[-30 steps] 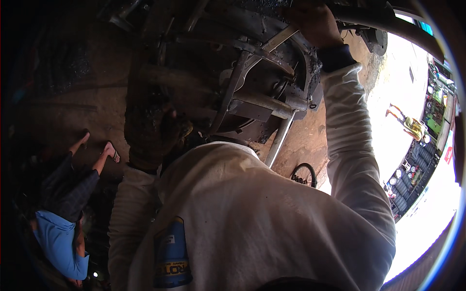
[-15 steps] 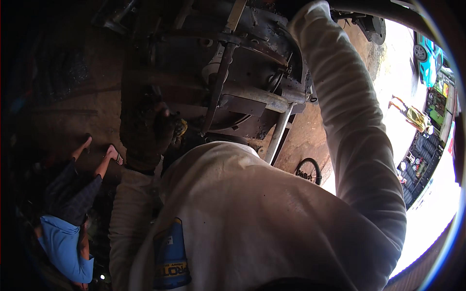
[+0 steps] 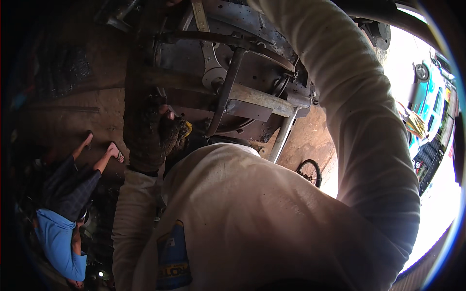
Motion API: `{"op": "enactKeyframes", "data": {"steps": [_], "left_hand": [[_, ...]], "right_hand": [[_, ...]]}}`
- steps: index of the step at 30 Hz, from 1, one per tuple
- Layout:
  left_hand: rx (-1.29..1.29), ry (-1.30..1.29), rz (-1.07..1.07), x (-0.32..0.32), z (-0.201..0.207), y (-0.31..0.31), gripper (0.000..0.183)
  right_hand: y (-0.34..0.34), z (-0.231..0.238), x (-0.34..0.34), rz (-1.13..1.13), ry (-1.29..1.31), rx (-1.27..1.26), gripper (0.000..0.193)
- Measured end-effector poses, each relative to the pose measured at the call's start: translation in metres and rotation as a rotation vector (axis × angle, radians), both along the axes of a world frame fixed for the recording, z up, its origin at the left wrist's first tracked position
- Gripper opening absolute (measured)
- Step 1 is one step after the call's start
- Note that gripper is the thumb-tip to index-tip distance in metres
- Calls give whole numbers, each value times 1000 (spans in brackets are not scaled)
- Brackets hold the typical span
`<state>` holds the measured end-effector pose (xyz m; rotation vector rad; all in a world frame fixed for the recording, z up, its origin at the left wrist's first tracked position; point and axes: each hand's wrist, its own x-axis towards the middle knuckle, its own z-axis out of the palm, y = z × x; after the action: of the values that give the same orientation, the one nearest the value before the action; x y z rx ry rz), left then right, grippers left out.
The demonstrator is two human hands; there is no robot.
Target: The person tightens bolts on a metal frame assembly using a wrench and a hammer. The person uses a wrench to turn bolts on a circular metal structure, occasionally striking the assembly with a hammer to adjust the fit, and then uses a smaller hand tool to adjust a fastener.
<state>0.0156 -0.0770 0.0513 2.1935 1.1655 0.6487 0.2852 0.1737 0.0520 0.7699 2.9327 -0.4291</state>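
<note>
My left hand (image 3: 167,128), in a dark, soiled glove with bare fingertips showing, is held at the left side of a metal frame (image 3: 262,101). Its fingers are curled, and shadow hides what they grip, if anything. A large open-end wrench (image 3: 208,53) stands across the frame, its jaw low beside a dark upright bar (image 3: 226,89). The wrench's upper end runs out at the top edge. My right arm (image 3: 359,87), in a pale sleeve, reaches up over the frame's right side. The right hand lies beyond the top edge.
A person in a blue shirt (image 3: 60,242) and sandals is at the left. A bicycle wheel (image 3: 309,172) lies right of the frame. Outside at the right are a blue vehicle (image 3: 431,102) and a person in yellow (image 3: 412,121). Dark machine parts (image 3: 376,31) hang at the upper right.
My right arm has shifted leftward. The wrench's upper end has swung left while its jaw stays near the same bar. My left hand has barely moved. Outside, the blue vehicle appears lower in view.
</note>
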Motion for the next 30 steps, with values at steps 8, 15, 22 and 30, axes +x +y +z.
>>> {"op": "enactKeyframes", "data": {"steps": [8, 15, 22, 30], "left_hand": [[84, 111, 14, -9, -10, -3, 34], [116, 55, 26, -3, -6, 0, 33], [7, -43, 42, 0, -5, -4, 20], [74, 23, 0, 6, 9, 4, 34]], "right_hand": [[2, -40, 53, 270, 377, 331, 15], [-24, -25, 50, 118, 316, 258, 13], [-37, -45, 64, 191, 218, 456, 24], [-31, 25, 44, -327, 176, -124, 30]]}}
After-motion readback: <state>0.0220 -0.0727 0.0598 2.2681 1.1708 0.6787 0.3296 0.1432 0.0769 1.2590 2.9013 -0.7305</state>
